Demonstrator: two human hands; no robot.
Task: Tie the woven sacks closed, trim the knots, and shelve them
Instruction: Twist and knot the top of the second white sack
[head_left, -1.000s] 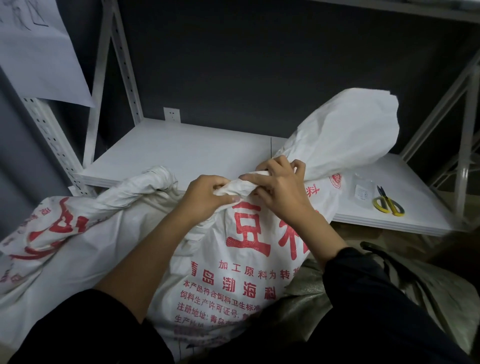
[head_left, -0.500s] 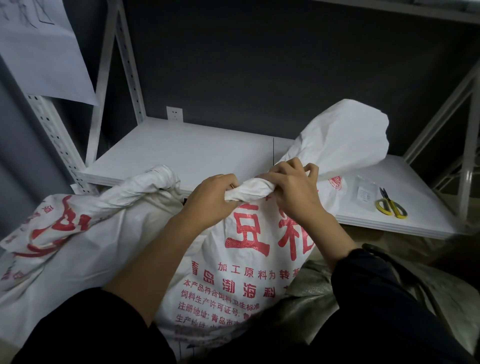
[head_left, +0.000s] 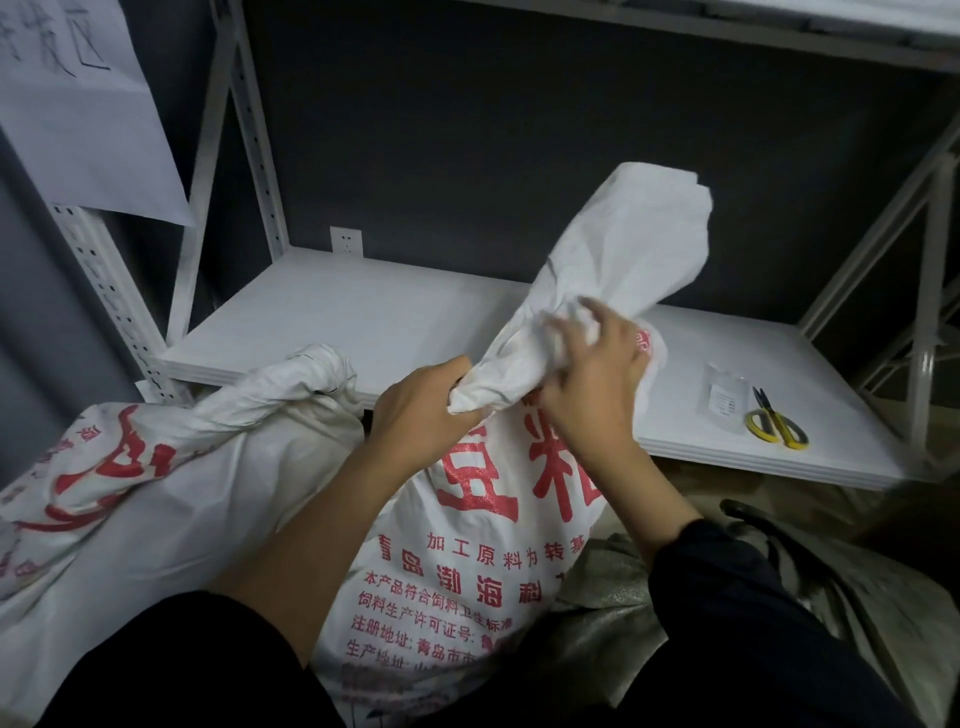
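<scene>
From the head view, the left hand (head_left: 415, 410) is clenched around the gathered neck of a white woven sack (head_left: 488, 545), gripping it where the cloth is twisted tight. The right hand (head_left: 592, 384) lies just beside it on the same neck, fingers (head_left: 597, 317) spread and blurred against the cloth; whether it grips or only presses cannot be told. The two hands are close together, not touching. Above the right hand the sack's loose mouth (head_left: 634, 244) stands up in a crumpled flare.

Below the hands, the sack's face bears large red characters, partly hidden by the wrists, then smaller red lines: "加工原料为转基", "青岛渤海科", and further down "饲料生产许可证号" and "注册地址". A small red round mark shows just right of the right hand.

Left of the left hand a second white sack (head_left: 156, 499) lies with its neck already knotted (head_left: 311, 374), red print on its side unreadable.

Beyond both hands runs a white shelf board (head_left: 363, 312). On it, well to the right of the right hand, lie yellow-handled scissors (head_left: 776, 426) beside a small clear packet (head_left: 727, 400). A paper sheet (head_left: 88, 104) with handwritten strokes hangs far up left.
</scene>
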